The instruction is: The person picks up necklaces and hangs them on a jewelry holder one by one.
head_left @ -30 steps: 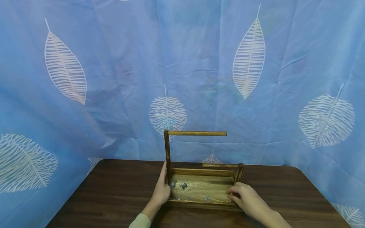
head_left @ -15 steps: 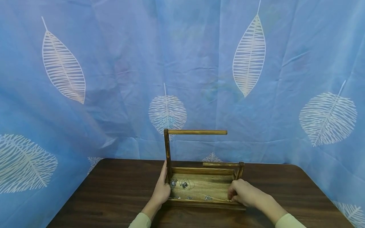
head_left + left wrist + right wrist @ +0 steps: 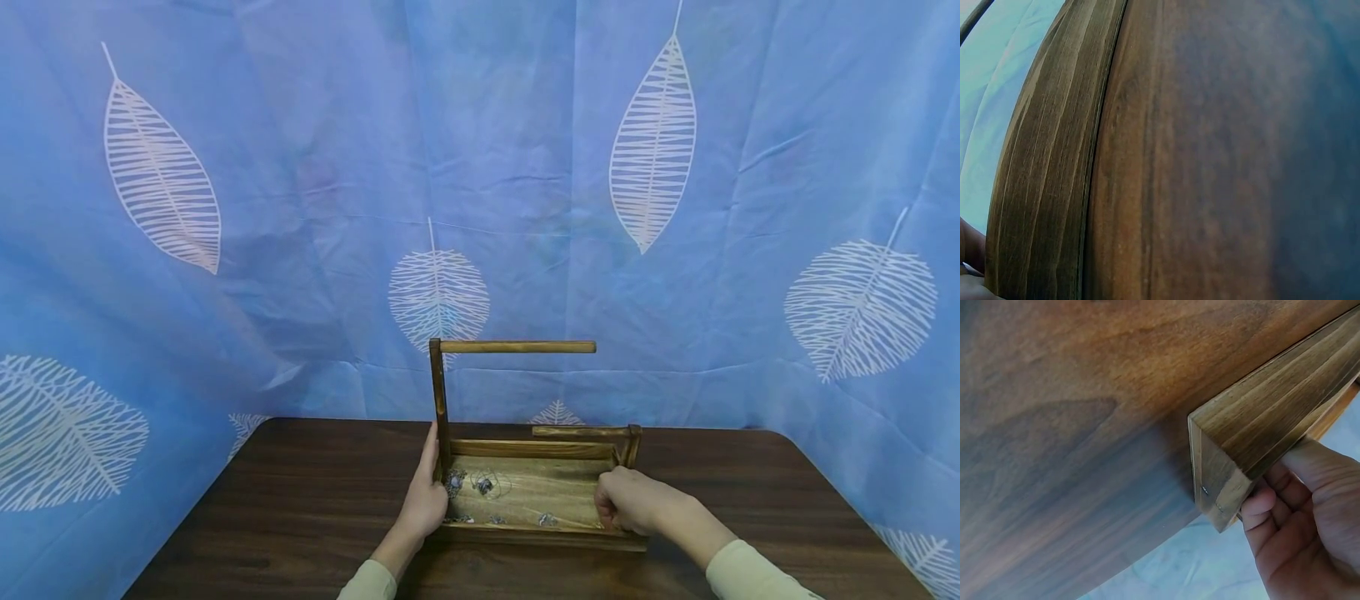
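A wooden jewelry stand sits on the table, with a shallow tray, a tall left post and a shorter right one, each bearing a horizontal bar. My left hand holds the tray's left end, fingers along its outer side. My right hand reaches over the tray's right end, fingers bent down inside the front corner. In the right wrist view, the right hand wraps over that corner; its fingertips are hidden behind the wall. Small silvery jewelry pieces lie in the tray, mostly towards the left, and another jewelry piece near the front wall.
The upper bar juts rightward from the tall post, and the lower bar leftward from the short post. A dark wood table lies beneath. Behind it hangs a blue cloth with white leaf prints.
My right hand has turned and its fingers have dipped deeper into the tray's front right corner. The left hand and the jewelry stand stay in place.
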